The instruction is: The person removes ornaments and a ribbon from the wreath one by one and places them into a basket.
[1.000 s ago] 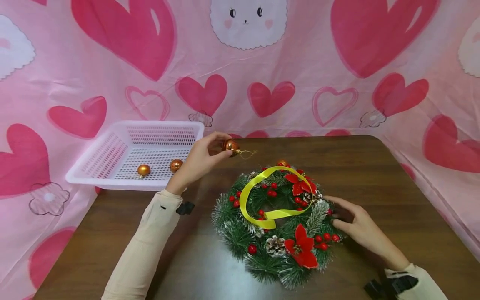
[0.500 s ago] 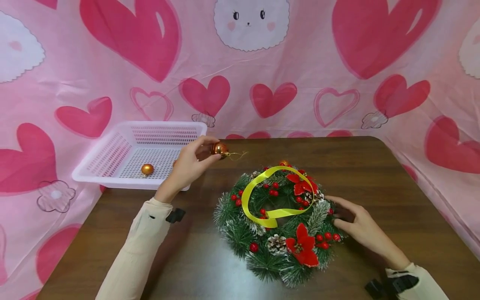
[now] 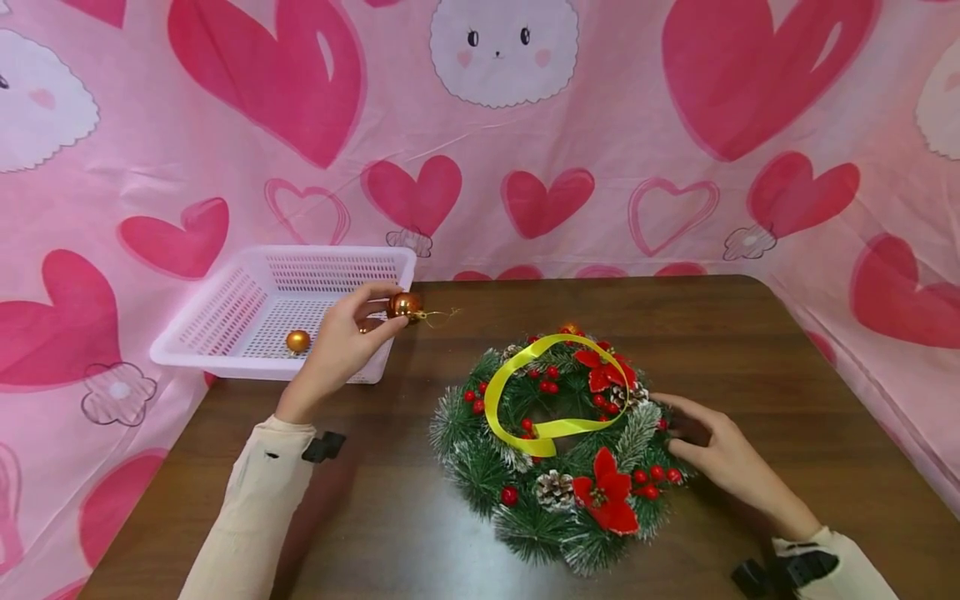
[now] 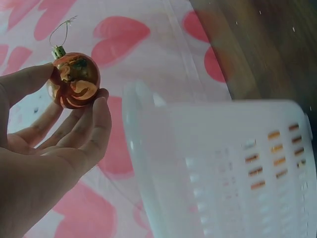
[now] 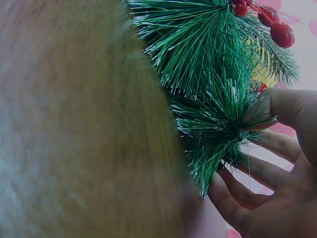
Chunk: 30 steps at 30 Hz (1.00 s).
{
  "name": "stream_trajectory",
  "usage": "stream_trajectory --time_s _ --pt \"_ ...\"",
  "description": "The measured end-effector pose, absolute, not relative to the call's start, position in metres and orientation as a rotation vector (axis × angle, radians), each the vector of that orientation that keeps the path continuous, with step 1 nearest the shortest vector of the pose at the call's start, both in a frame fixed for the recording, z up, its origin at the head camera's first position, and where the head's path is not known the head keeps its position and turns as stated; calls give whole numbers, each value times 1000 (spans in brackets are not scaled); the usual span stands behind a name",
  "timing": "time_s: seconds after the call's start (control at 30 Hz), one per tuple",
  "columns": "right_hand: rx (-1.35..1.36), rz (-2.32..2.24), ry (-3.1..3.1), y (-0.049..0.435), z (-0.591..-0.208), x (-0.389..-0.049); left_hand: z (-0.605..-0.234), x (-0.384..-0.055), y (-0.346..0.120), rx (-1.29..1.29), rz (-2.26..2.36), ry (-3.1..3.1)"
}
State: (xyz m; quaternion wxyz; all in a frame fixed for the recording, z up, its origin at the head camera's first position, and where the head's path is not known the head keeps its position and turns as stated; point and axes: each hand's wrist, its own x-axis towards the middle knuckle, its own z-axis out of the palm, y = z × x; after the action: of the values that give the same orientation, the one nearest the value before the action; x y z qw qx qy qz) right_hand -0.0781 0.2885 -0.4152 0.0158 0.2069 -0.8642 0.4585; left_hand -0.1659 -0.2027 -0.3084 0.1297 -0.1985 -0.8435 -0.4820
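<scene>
While the left hand [image 3: 339, 346] pinches a shiny copper ball [image 3: 405, 305] aloft, with the white basket [image 3: 217, 363] just beyond that hand, the right hand [image 3: 723, 450] grips the edge of the green wreath [image 3: 480, 477] lying between both hands.

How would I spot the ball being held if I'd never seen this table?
On the brown table, find the white basket at the left. Near its right end, the person's left hand holds the shiny copper ball. Unlike the gold ball lying in the basket, this one is browner and held up in the air.
</scene>
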Motion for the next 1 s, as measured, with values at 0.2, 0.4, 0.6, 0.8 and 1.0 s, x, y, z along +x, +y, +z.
stream_trajectory --time_s 0.2,0.4,0.6,0.8,1.0 --pt "620 1433 -2698 289 -416 -78 -306 -160 -219 -508 -1416 -2435" --pt "589 1427 -2722 289 -417 -78 -302 -156 -235 -447 -1349 -2451" --pt "608 1431 -2710 291 -418 -79 -299 -155 -247 -376 -1264 -2474" --pt "609 1429 -2703 291 -419 -79 -300 -158 -258 -342 -1211 -2463" --pt "594 1392 -2722 289 -417 -78 -304 -161 -270 -281 -1219 -2470"
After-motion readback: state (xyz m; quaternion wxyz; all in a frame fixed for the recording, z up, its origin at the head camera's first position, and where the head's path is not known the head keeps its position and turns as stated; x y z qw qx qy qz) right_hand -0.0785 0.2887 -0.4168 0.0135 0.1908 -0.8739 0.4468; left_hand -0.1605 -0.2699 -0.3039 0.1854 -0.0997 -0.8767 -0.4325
